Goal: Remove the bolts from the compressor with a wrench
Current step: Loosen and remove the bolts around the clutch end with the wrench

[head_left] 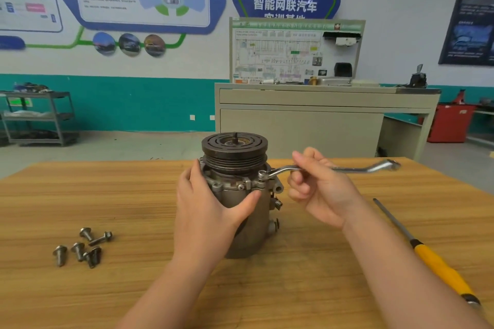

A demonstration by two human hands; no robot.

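The compressor (235, 165) stands upright in the middle of the wooden table (80, 195), its dark grooved pulley on top. My left hand (211, 205) wraps around the grey housing from the left, thumb across the front. A silver offset ring wrench (344, 168) sits with its ring end on a bolt (262, 174) at the housing's right flange. My right hand (318, 187) grips the wrench shaft just right of the compressor. Several removed bolts (83, 247) lie loose on the table at the left.
A screwdriver with a yellow handle (438, 266) lies on the table at the right, its shaft pointing away from me. Beyond the table stand a beige training bench (320, 115), a metal shelf cart (40, 117) at the left and a red bin (449, 123) at the right.
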